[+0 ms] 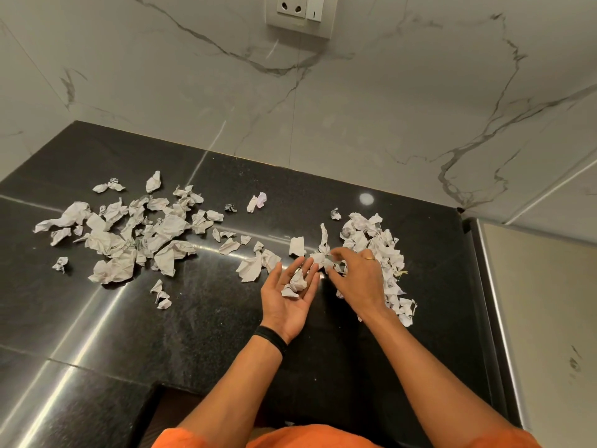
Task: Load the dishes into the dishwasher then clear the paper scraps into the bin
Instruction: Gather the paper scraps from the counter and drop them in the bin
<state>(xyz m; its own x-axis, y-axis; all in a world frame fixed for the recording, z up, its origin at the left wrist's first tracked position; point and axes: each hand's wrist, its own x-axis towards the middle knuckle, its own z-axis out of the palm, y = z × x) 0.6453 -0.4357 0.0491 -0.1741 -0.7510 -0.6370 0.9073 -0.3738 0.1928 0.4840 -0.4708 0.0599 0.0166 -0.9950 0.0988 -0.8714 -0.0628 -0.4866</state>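
Scraps (295,282) rest on flat left hand (287,299); right hand (358,276) blurred, grip unclear, hiding more beneath.

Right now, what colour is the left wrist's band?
Black; the band shows best in the head view.

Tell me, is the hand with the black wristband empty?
Not empty. The left hand lies palm up, fingers relaxed, with crumpled paper scraps resting on it.

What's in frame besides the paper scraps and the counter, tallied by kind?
2 hands: left hand, right hand
1 wristband
1 ring
1 socket plate
Total: 5
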